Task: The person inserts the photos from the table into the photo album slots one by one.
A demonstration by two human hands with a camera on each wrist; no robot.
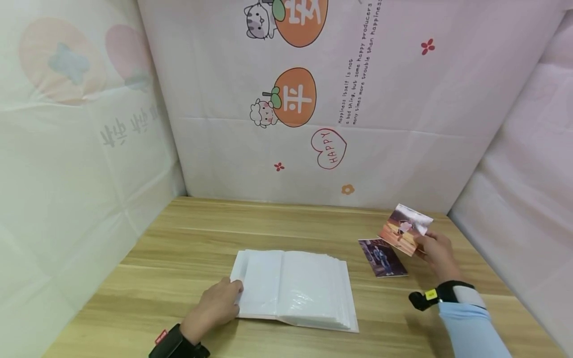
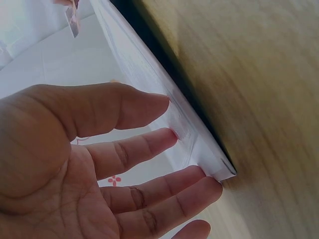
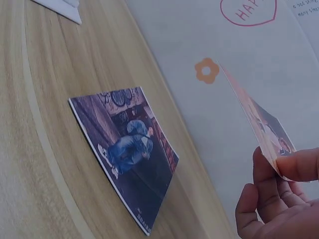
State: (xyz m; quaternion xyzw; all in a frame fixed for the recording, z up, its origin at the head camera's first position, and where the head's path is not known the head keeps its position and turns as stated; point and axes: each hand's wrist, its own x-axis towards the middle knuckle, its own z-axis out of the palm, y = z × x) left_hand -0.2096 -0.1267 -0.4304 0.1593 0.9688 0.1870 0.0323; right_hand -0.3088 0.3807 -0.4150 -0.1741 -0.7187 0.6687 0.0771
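My right hand (image 1: 439, 253) pinches a photo (image 1: 405, 228) with an orange and pale picture by one corner, between thumb and fingers. It is raised off the table, as the right wrist view also shows. Below and left of it lies a dark photo (image 1: 382, 258) of a figure in blue (image 3: 132, 144). An album (image 1: 309, 288) with white pages and clear sleeves lies spread in front of me. At its left edge is my left hand (image 1: 215, 306); in the left wrist view the thumb and fingers (image 2: 149, 147), fairly straight, touch the album's edge (image 2: 199, 149).
A wood-grain table (image 1: 192, 243) bears everything. White printed cloth (image 1: 215, 159) hangs along its back, with cloth walls (image 1: 528, 164) on both sides.
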